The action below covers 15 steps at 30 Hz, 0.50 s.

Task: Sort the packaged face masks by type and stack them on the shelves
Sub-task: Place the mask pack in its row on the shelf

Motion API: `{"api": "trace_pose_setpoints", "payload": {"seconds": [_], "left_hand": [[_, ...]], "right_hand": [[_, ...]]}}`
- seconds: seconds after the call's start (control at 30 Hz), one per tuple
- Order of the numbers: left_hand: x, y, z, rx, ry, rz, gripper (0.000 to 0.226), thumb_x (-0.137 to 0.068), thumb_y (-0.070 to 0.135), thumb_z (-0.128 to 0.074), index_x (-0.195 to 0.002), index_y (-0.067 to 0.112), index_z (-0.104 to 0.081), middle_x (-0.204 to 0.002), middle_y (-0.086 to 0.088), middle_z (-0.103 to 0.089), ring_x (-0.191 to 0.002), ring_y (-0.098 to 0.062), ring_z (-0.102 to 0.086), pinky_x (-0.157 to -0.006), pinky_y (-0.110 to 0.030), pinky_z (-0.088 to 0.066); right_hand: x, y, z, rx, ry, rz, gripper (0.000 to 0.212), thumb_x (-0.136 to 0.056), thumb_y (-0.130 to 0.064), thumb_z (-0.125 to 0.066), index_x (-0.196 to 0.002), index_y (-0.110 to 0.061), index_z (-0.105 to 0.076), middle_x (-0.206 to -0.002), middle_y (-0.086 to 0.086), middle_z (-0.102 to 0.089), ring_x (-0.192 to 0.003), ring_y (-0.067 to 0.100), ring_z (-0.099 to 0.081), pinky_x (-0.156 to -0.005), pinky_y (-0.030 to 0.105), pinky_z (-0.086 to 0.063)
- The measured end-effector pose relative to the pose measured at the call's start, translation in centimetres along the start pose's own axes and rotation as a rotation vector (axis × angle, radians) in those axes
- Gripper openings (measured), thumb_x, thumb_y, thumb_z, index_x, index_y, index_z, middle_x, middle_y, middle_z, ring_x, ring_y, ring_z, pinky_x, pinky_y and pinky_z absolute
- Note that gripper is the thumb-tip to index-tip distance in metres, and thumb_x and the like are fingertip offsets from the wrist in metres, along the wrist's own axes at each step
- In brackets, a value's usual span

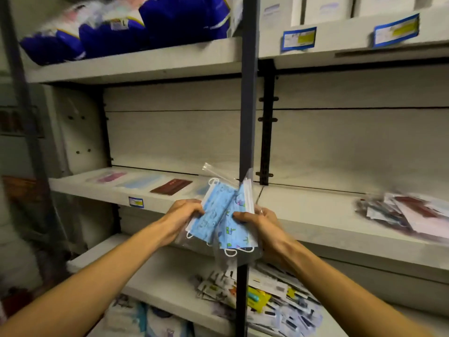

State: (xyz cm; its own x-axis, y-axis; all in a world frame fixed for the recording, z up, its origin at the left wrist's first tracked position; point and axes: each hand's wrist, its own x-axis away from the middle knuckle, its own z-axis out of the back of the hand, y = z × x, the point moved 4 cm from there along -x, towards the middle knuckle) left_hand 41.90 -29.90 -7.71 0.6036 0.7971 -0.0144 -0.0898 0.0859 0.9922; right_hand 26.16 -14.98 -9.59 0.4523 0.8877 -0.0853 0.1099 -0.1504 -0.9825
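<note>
Shelves (pixel 136 66): pale boards on a dark post (pixel 247 117), several levels in view.
Top shelf: blue packs (pixel 116 32) at left, white boxes (pixel 325 8) at right, all blurred.
Middle shelf (pixel 315 215): four sorted spots begun at left, each a flat mask pack, namely pink (pixel 107 177), light blue (pixel 139 182), dark red (pixel 171 186) and one more blue, mostly hidden by the hands.
Unsorted heap (pixel 403 212): mixed packs on the middle shelf at right, well apart from the row.
Lower shelf: a jumble of small packs (pixel 267 295), kind too blurred to tell.
Progress: early, by my judgement; the rows are started, the heap is left.
Masks (pixel 223 215): two blue printed packs in clear sleeves, held up in front of the post, fanned apart.
Left hand (pixel 184 215): its grip pinches the left pack's edge.
Right hand (pixel 260 224): its grip clasps the right pack, thumb on its face.
</note>
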Motion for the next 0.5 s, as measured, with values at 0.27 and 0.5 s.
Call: {"api": "trace_pose_setpoints", "payload": {"seconds": [0.27,0.5], "left_hand": [[-6.5,-0.6,9.5,-0.083,0.139,0.004,0.016,-0.088,0.001,-0.065,-0.101,0.004,-0.075,-0.096,-0.018,-0.077,-0.082,-0.028,-0.075,-0.076,-0.040,-0.063],[-13.2,0.8,16.4,-0.244,0.164,0.022,0.029,-0.090,0.010,-0.068,-0.114,-0.006,-0.065,-0.105,-0.026,-0.070,-0.090,-0.033,-0.065,-0.085,-0.051,-0.054]], "right_hand": [[-8.7,0.6,-8.5,0.047,0.025,0.122,0.026,-0.087,-0.004,-0.075,-0.112,-0.002,-0.067,-0.100,0.014,-0.078,-0.084,0.027,-0.077,-0.065,0.034,-0.062],[-16.6,-1.8,-11.2,0.076,0.198,0.219,0.021,-0.087,-0.006,-0.074,-0.107,0.001,-0.069,-0.097,0.014,-0.077,-0.081,0.024,-0.077,-0.063,0.033,-0.063]]}}
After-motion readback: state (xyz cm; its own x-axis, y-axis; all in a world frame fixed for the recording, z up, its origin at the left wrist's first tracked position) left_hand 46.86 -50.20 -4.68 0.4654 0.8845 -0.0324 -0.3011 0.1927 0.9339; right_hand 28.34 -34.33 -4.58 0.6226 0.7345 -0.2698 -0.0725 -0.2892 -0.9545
